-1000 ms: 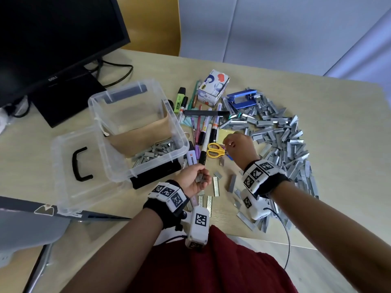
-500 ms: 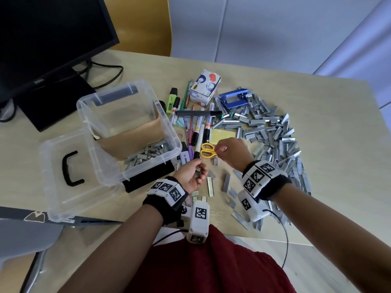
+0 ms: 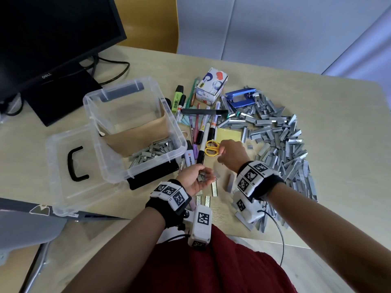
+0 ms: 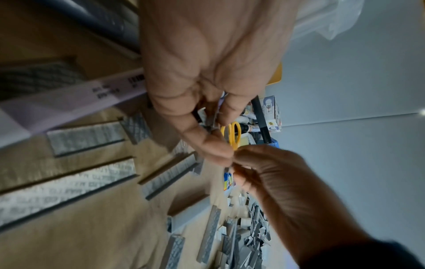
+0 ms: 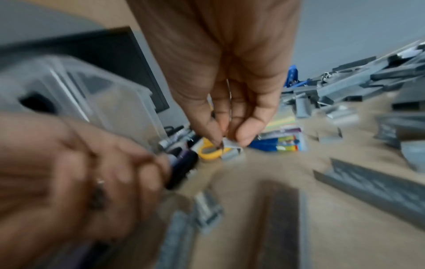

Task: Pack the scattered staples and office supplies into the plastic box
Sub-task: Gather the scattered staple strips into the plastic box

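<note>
Staples point(image 3: 202, 177) sit cupped in left hand point(image 3: 195, 178), right hand point(image 3: 231, 155) pinching another.

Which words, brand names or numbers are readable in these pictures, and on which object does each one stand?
"DELL" on the monitor bezel; it appears upside down.
"STABILO", partly cut off, on the lilac highlighter.
Print on the cardboard box, green highlighter, markers and staple strips: too small or blurred.

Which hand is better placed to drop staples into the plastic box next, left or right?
Probably the left. The left hand already cups staple pieces and is right beside the plastic box. The right hand pinches one small piece farther away.
</note>
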